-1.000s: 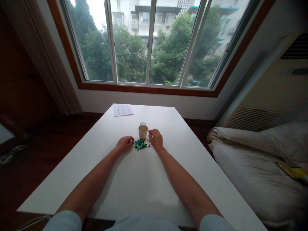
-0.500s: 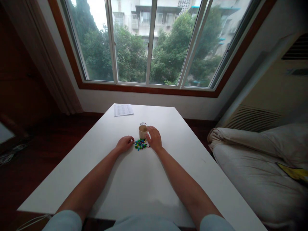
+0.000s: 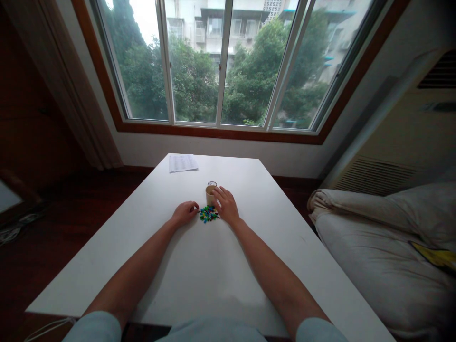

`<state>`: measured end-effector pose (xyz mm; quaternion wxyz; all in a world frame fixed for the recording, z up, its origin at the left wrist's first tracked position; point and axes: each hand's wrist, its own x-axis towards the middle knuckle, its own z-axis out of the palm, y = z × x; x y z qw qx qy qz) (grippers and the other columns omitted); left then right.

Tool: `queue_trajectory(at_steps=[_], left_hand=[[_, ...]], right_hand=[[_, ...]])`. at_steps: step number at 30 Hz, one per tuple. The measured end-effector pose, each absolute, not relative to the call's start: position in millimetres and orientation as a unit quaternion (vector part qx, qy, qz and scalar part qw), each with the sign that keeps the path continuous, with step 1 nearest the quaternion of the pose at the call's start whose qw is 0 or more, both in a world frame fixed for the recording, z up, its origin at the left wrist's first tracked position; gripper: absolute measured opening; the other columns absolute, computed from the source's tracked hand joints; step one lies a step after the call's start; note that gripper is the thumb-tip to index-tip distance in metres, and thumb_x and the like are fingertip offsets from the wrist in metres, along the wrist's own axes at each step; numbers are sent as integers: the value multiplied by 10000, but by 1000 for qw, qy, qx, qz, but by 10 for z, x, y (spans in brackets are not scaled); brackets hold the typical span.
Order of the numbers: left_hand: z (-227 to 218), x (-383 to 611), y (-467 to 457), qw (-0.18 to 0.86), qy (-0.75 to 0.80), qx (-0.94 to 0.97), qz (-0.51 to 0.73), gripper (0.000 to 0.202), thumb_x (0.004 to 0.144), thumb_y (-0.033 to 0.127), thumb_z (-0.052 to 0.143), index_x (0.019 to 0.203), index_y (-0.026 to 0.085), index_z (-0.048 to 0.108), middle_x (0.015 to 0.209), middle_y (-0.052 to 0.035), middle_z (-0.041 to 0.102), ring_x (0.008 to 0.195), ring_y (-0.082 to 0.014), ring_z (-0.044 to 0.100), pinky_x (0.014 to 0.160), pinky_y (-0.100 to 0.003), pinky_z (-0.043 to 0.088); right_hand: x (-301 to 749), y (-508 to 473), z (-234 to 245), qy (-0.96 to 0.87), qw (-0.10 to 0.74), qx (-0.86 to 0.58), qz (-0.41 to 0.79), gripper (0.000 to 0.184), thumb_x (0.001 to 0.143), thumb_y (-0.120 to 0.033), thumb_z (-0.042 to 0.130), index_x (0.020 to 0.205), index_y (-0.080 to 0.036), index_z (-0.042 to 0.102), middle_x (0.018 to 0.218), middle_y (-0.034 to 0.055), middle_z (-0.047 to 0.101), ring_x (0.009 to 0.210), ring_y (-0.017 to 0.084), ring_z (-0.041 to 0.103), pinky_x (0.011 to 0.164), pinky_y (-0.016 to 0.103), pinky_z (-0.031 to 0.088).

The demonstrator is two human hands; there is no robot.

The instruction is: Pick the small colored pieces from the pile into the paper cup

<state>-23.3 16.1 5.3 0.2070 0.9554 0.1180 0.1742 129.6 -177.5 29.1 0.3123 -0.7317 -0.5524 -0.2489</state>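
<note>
A small heap of colourful bead-like pieces (image 3: pixel 208 214), mostly green and blue, lies on the white table (image 3: pixel 213 266). Just behind it stands a tan, open-topped cup (image 3: pixel 209 195), upright. My left hand (image 3: pixel 184 213) rests on the table at the heap's left side, fingers curled toward the thumb; whatever they may pinch is too small to make out. My right hand (image 3: pixel 227 205) reaches across the cup's right front side with its fingers apart, covering part of the rim. I cannot tell whether its fingertips touch the cup.
Beyond the cup is a thin ring-shaped item (image 3: pixel 212 183), partly hidden. Printed paper sheets (image 3: pixel 183 163) lie at the table's far left corner. To the right is a covered sofa (image 3: pixel 374 247); a window (image 3: pixel 221 71) is past the table's far edge.
My right hand has shifted slightly left, from beside the cup to over its right front part. My left hand and the cup have stayed in place.
</note>
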Motion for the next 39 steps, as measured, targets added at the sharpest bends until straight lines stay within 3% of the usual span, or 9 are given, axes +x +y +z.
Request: queue_trajectory(at_steps=[3, 7, 12, 15, 19, 39], left_hand=[[65, -241, 160, 206, 120, 956, 170, 201, 899, 315, 554, 979, 228, 717, 783, -13, 625, 751, -155, 542, 706, -262, 383], [62, -245, 172, 205, 124, 957, 165, 207, 902, 314, 548, 984, 224, 715, 791, -18, 625, 754, -157, 541, 694, -261, 377], [50, -253, 188, 207, 119, 957, 166, 207, 900, 308, 544, 987, 227, 714, 787, -14, 620, 752, -155, 535, 682, -258, 370], [52, -257, 187, 209, 118, 957, 165, 212, 902, 314, 540, 991, 226, 711, 790, -13, 618, 749, -153, 532, 681, -256, 368], [54, -258, 187, 211, 119, 956, 167, 218, 902, 325, 537, 987, 222, 709, 786, -14, 615, 744, -153, 528, 680, -258, 366], [104, -271, 171, 215, 118, 956, 163, 225, 899, 324, 532, 987, 226, 714, 805, -25, 630, 767, -163, 543, 694, -265, 388]], right_hand=[[1311, -1790, 291, -515, 349, -741, -253, 422, 998, -321, 459, 1406, -233, 517, 1451, 92, 502, 1369, 246, 407, 1135, 461, 351], [1419, -1822, 235, -437, 384, -773, -253, 356, 989, -295, 435, 1290, -189, 593, 1259, 128, 599, 1198, 252, 504, 1043, 434, 407], [1559, -1835, 108, -359, 295, -873, -145, 234, 949, -248, 481, 964, -187, 706, 913, 88, 657, 912, 211, 562, 843, 317, 424], [1572, -1815, 43, -352, 251, -897, -96, 179, 910, -269, 556, 942, -199, 718, 903, 76, 654, 910, 202, 561, 803, 292, 405], [1543, -1786, 11, -362, 260, -891, -81, 175, 893, -270, 576, 966, -208, 722, 885, 54, 651, 896, 185, 563, 793, 277, 397], [1475, -1791, 31, -413, 218, -879, -93, 148, 873, -331, 657, 968, -228, 708, 947, 60, 623, 967, 201, 539, 818, 287, 409]])
